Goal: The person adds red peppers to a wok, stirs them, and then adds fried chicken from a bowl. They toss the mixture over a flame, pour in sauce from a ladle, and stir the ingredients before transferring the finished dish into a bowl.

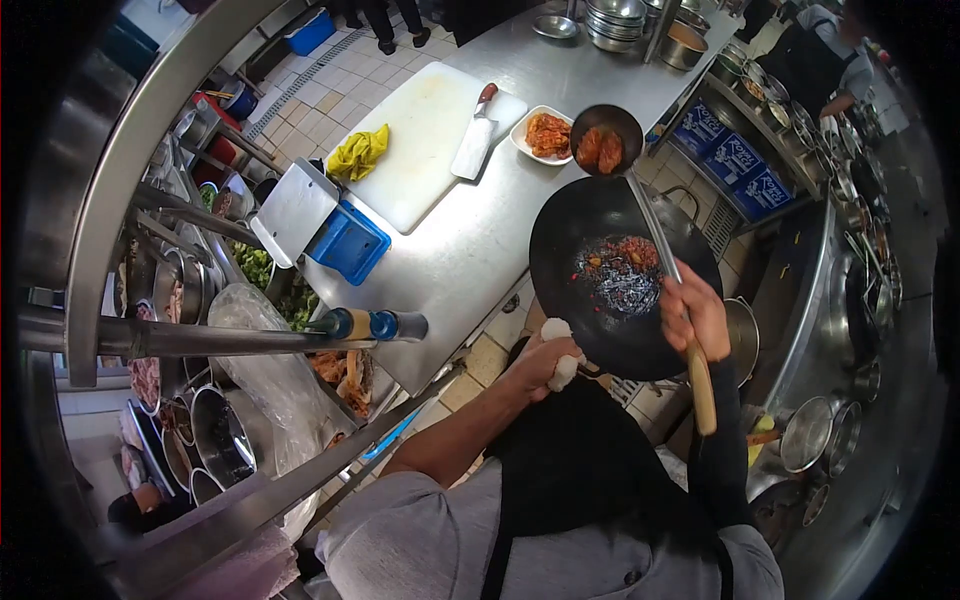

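Observation:
My left hand [543, 368] is closed around a bunched white cloth [562, 372] at the near left edge of a dark wok [562, 225], gripping the wok through it; the grip point itself is hidden. Oil and red bits of food lie in the wok's bottom. In my right hand [696, 312] is a long ladle [702, 390], held where the metal shaft meets its wooden handle. Its bowl, with reddish food inside, is raised over the wok's far edge, beside a white dish [519, 138] of similar red food on the steel table.
A white cutting board [430, 115] carries a knife [474, 146] and a yellow cloth [358, 153]. Near it sits a blue container [348, 243]. Metal bowls [614, 30] are stacked at the back. A steel rail [220, 340] crosses the left side. Another person [815, 60] stands at upper right.

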Action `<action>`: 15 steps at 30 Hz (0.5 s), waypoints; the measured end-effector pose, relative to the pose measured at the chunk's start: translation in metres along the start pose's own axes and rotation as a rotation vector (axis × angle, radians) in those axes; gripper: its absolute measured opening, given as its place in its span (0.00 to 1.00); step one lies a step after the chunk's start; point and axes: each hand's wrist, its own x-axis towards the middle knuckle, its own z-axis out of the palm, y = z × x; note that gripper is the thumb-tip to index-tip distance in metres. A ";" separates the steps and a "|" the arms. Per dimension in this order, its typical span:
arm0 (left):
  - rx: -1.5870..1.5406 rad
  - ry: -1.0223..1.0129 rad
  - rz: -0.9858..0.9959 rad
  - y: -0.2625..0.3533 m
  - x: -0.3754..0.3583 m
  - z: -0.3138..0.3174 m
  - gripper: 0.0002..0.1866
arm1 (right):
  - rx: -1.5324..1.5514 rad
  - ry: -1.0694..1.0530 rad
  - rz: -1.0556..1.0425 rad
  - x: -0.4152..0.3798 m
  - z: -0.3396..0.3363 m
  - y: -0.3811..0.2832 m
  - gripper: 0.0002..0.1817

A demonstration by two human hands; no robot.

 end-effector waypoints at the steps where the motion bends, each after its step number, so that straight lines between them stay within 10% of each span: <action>1: 0.007 0.012 0.026 -0.002 0.002 -0.001 0.10 | -0.051 -0.017 -0.033 0.017 0.007 -0.004 0.18; 15: 0.040 -0.003 -0.045 0.007 0.009 -0.012 0.17 | 0.036 -0.104 -0.083 0.154 0.055 0.047 0.19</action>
